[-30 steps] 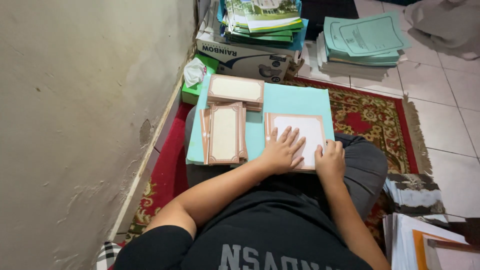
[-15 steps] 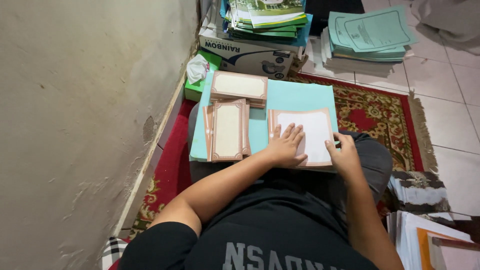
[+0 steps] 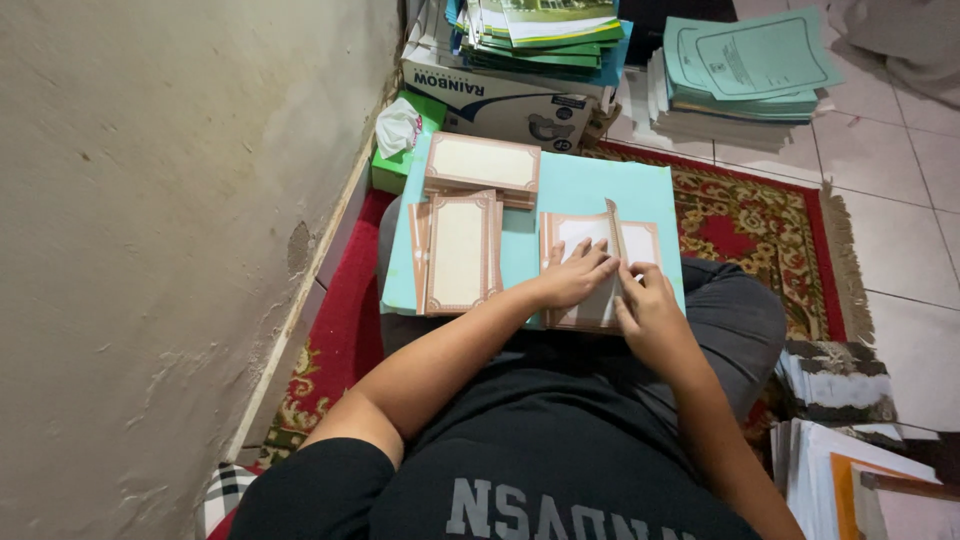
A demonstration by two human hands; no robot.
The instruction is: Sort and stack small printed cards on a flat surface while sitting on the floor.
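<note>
A light blue board rests across my lap. On its right part lies a brown-bordered card sheet with a white middle. One flap of it stands up, folded along a crease. My left hand presses flat on the sheet's left half. My right hand pinches the raised flap near its lower edge. Two stacks of similar brown-bordered cards lie to the left, one upright stack and one crosswise stack behind it.
A plastered wall runs along the left. A green tissue box and a cardboard box with books on top stand beyond the board. Teal folders lie on the tiled floor. Papers sit at my right knee on a red rug.
The sheet lay flat under both hands before. Now its right part is folded up into a standing flap, and my right hand has moved down onto it.
</note>
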